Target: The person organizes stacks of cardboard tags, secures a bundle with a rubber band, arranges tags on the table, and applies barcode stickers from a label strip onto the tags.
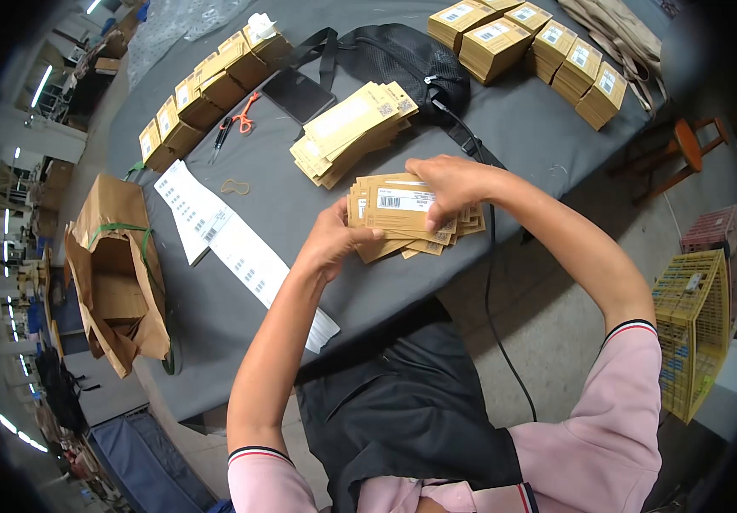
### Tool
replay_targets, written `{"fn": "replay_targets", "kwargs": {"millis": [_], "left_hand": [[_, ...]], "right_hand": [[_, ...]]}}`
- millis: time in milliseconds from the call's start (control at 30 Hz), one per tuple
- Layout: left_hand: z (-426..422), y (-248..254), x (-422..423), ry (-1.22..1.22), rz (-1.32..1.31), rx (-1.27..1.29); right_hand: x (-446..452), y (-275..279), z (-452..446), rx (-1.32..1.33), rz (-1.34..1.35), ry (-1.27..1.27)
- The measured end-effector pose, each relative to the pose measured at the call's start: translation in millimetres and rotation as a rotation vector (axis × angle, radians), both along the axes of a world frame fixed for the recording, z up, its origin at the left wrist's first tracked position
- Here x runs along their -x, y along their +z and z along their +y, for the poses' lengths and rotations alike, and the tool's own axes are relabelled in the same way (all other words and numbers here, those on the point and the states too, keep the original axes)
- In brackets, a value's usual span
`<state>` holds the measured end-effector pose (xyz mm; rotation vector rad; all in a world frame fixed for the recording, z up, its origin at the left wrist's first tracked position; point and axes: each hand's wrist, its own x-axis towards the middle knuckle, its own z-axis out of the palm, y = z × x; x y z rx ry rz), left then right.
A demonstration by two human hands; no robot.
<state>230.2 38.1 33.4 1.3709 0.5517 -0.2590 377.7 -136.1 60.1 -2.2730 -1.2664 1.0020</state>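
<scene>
card label (pixel 405 200): fine print illegible | left sleeve (pixel 270 486): cropped below

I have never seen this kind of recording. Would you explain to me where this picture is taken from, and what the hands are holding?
No machine works here: a person uses two bare hands, seen from one camera worn on the head, looking forward and down. The left hand and right hand together hold a loose bunch of brown cards with white labels. Around them, on the grey-covered table, lie another loose pile, tidy stacks, a black bag and a white printed strip.
</scene>
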Motion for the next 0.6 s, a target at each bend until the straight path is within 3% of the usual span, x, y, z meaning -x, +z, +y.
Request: {"fn": "replay_targets", "kwargs": {"millis": [167,333,600], "left_hand": [[-2,4,-2,-0.010,0.042,0.009],[-8,15,-1,-0.040,0.032,-0.170],[-3,5,0,-0.044,0.029,-0.053]], "right_hand": [[0,-2,0,-0.017,-0.058,0.024],[5,9,-5,-0.024,-0.069,0.020],[2,-1,-7,-0.070,-0.046,0.060]]}}
